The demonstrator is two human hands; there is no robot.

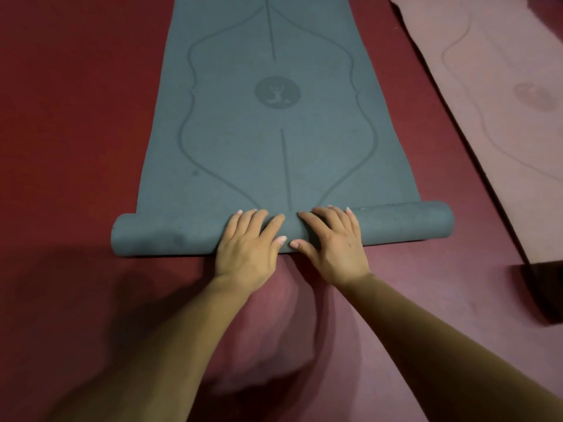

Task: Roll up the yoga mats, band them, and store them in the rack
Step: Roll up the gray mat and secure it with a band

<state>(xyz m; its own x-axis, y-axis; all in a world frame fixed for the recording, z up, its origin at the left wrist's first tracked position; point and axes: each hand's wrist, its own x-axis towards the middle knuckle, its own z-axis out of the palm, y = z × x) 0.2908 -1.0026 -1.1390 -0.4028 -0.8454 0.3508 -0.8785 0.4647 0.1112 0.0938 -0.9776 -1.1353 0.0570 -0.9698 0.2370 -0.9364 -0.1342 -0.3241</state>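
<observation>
**On the red floor, two hands press on a partly rolled grey yoga mat**

On the floor point(76, 117), in the middle of the view, lies a grey yoga mat point(274, 141), stretched flat away from the person. Its near end is wound into a roll point(402, 223) that runs crosswise from left to right. The roll rests on the floor, with its loose coil end showing at the left. The flat part carries darker curved outlines, a straight centre line and a round emblem point(277, 92) with a seated figure.

Both hands rest on the middle of the roll, side by side and almost touching. The left hand point(246, 248) lies palm down, fingers point(251, 219) spread and laid over the top of the roll. Its thumb points inward toward the other hand. The right hand point(332, 242) mirrors it, fingers point(327, 216) extended over the crest of the roll and thumb pointing left. Neither hand closes around the mat; the fingers press on it, relaxed and nearly straight. Bare forearms reach in from the bottom edge.

Between the forearms, just below the roll, sits a pink ribbed shape point(274, 315); I cannot tell what it is.

At the right, well apart from the grey mat, a pink yoga mat point(493, 111) lies unrolled on the same floor, bearing the same faint pattern.
</observation>
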